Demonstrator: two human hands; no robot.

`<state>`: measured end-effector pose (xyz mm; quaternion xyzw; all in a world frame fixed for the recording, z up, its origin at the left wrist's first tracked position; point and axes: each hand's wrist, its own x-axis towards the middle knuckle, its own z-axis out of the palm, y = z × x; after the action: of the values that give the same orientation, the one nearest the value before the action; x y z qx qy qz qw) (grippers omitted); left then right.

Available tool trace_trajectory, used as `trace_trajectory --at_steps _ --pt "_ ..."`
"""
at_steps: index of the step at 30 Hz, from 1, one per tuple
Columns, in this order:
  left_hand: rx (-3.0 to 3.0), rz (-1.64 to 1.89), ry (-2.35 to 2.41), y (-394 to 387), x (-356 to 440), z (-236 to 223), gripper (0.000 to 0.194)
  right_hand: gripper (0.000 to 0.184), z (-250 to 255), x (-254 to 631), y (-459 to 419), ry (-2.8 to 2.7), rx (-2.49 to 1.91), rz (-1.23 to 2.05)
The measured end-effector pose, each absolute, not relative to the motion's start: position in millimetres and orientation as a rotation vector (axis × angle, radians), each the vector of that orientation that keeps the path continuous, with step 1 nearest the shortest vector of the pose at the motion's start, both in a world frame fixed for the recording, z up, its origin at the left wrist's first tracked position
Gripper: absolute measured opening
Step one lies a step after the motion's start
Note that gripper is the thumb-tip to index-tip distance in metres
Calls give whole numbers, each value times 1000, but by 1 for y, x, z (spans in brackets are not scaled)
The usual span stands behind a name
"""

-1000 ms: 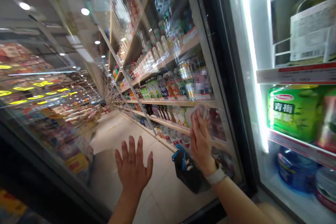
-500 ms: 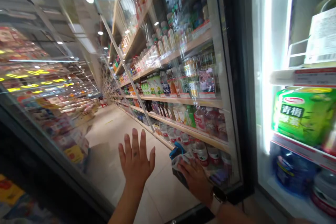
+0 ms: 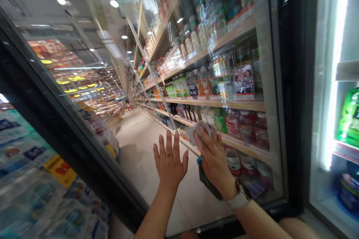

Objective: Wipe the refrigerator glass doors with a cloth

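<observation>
My left hand point(image 3: 171, 166) lies with fingers spread against the glass door point(image 3: 146, 194), holding nothing. To its right, my right hand point(image 3: 214, 157) presses a crumpled grey-white cloth point(image 3: 198, 130) against the glass, fingers bent over it. A watch point(image 3: 242, 190) is on my right wrist. Just below and behind that hand shows a dark object with a blue edge point(image 3: 206, 181); its kind is unclear, and my hand hides part of it.
The door has a black frame point(image 3: 291, 119). Through or in its glass appear shelves of drink bottles point(image 3: 193, 86) and a long aisle floor point(image 3: 131, 130). A lit fridge point(image 3: 322, 119) stands at right. Wrapped packs point(image 3: 36, 194) with a yellow price sign point(image 3: 60, 170) are at lower left.
My right hand has moved up the glass with the cloth, away from the dark and blue object. My left hand stays flat. The view has shifted left, showing more packs.
</observation>
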<state>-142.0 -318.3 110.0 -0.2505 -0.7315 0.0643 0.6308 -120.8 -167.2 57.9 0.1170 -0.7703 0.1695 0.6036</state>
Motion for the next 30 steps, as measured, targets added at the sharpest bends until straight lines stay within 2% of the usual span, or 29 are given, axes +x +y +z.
trace_trajectory --at_steps 3,8,12,21,30 --pt "-553 171 -1686 -319 -139 108 72 66 76 -121 -171 -1712 242 488" --pt "-549 189 -1676 -320 -137 107 71 63 72 -123 -180 -1661 202 510" --pt "-552 176 -1683 -320 -140 108 69 56 48 -123 -184 -1707 227 458" --pt "-564 134 -1670 -320 -146 108 71 55 -52 -117 -172 -1870 469 240" --pt "-560 139 -1679 -318 -142 109 69 61 -41 -110 -168 -1913 502 282"
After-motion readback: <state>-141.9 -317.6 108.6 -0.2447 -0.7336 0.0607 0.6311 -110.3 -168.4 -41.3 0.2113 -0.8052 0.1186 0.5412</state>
